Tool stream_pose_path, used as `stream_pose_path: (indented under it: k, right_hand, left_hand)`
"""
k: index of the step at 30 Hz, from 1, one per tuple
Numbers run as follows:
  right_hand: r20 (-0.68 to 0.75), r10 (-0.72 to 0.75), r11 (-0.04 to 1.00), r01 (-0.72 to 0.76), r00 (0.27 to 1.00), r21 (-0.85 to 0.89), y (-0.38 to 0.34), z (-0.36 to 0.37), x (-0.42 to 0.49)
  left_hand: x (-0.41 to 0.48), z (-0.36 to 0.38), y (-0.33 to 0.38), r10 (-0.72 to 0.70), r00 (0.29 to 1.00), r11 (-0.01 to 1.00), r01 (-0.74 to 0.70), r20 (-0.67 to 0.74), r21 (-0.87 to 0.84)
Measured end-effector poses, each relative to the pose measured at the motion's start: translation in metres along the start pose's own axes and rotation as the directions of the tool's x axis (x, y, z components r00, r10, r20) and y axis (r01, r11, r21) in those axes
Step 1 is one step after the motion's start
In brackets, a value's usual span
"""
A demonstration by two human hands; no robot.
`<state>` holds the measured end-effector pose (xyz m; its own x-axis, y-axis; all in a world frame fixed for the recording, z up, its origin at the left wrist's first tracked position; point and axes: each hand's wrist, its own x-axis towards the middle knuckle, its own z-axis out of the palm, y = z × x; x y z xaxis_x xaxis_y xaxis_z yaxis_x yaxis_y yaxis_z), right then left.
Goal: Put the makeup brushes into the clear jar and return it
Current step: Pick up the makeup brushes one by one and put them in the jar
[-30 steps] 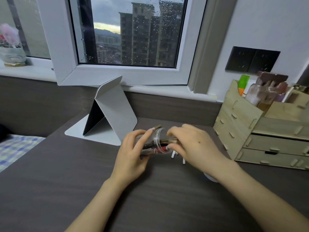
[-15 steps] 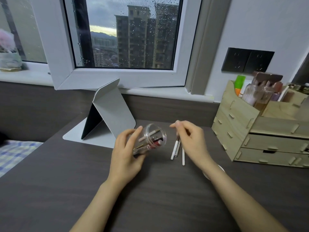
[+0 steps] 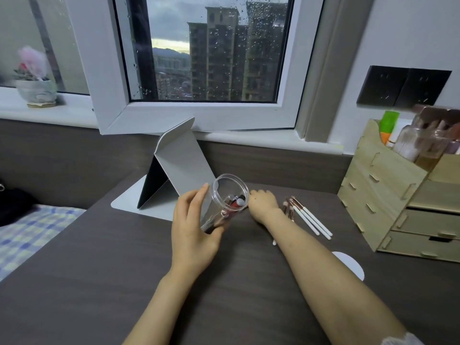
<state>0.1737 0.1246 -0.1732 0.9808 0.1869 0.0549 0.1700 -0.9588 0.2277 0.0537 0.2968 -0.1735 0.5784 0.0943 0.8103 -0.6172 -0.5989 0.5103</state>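
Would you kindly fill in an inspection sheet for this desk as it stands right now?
Surface: dark wood-grain desk, dry, mostly bare in front.
Job's things: clear jar tilted, mouth toward camera, a few items inside; white-handled makeup brushes loose on the desk.
Clutter: folded grey stand; wooden organiser with bottles; white disc.
Hands: left hand grips the jar; right hand beside the jar mouth, hold unclear.
Cables: nothing seen.
Surroundings: rain-spotted window, potted plant, wall sockets.

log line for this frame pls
left hand: holds tilted clear jar | right hand: beside jar mouth | makeup brushes: on desk
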Motion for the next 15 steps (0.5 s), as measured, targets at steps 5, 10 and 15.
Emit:
stream_pose_path:
  k: [5, 10, 15]
  right_hand:
    - [-0.076, -0.084, 0.986, 0.072, 0.994, -0.150, -0.001, -0.002, -0.011]
    - [-0.189, -0.086, 0.986, 0.057, 0.978, -0.157, 0.014, -0.015, -0.035]
    - [-0.378, 0.104, 0.913, 0.063, 0.920, 0.404, 0.042, -0.034, -0.077]
  left_hand:
    - [-0.001, 0.002, -0.001, -0.002, 1.000, 1.000, 0.002, 0.011, -0.002]
    - [-0.002, 0.002, -0.001, 0.003, 1.000, 1.000, -0.003, 0.006, 0.004]
    - [-0.002, 0.001, 0.000, 0.004, 1.000, 1.000, -0.004, 0.014, -0.002]
